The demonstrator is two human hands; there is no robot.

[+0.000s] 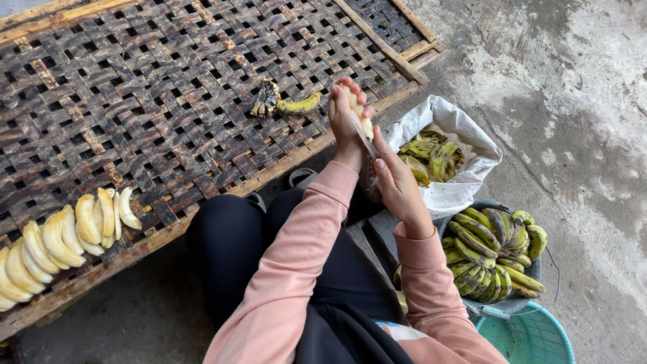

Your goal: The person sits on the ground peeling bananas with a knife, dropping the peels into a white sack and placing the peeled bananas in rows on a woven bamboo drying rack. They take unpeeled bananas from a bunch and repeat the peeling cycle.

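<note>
My left hand (345, 116) is raised over the edge of the woven rack and closed around a peeled pale banana (358, 109). My right hand (396, 182) sits just below it and grips a knife (366, 141), its blade angled up against the banana. Both arms wear pink sleeves. On the woven bamboo drying rack (168, 94) a row of peeled bananas (60, 236) lies at the near left edge. An unpeeled banana with a stem piece (290, 102) rests on the rack just left of my left hand.
A white sack (465, 135) holding banana peels lies open to the right on the concrete floor (573, 121). A grey basin (502, 305) piled with green-yellow banana bunches (492, 253) stands at the lower right, above a teal mesh basket (529, 337).
</note>
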